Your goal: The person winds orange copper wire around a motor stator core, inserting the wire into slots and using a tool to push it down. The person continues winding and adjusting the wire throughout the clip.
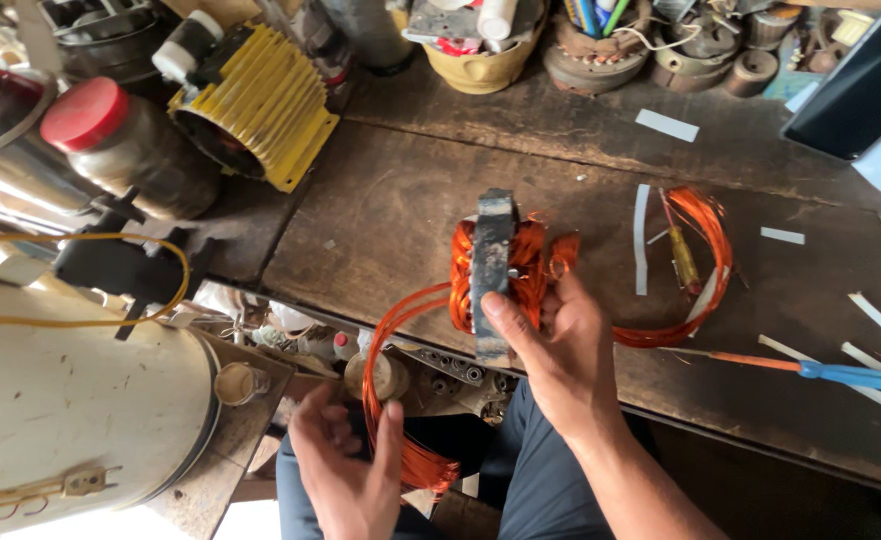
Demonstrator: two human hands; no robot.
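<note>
Copper-wound motor stator (493,272) gripped upright by closed right hand (560,350) | left hand (345,465), near left, fingers curled round loose copper wire loop (385,400) | blue-handled screwdriver (850,376) far right on workbench (390,200)

A motor stator (493,270) is held upright on edge above the front edge of the wooden workbench (400,200). Its grey laminated steel core is seen edge-on, with bright orange copper windings bulging from both faces. It is gripped by the right hand (550,350), thumb laid across the core's lower part. A loose bundle of copper wire (390,390) is seen looping from the stator's lower left, down past the workbench edge. Its lower end is pinched in the left hand (345,465), below and left of the stator.
</note>
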